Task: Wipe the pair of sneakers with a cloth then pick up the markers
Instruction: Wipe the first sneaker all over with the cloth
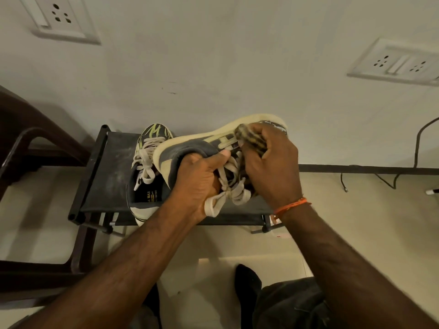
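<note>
Sneaker (190, 148) held on its side above rack (104, 172), long axis left-right, sole far. Left hand (199, 179) grips collar; right hand (268, 162) presses bunched cloth (251, 138) on right, toe-end flank. Second sneaker (147, 176) on rack, left.

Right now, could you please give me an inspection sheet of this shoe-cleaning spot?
Surface: black rack, top dusty with pale smears.
Job's things: one sneaker held up sideways over the rack; second sneaker resting on the rack; cloth pressed on the held sneaker; markers: nothing seen for certain.
Clutter: small white-tipped object on the floor at right, too small to identify.
Grippers: left hand grips the held sneaker's collar; right hand has its fingers curled round the cloth.
Cables: black cable hanging down the wall at right.
Surroundings: brown chair at left; two wall sockets.
</note>
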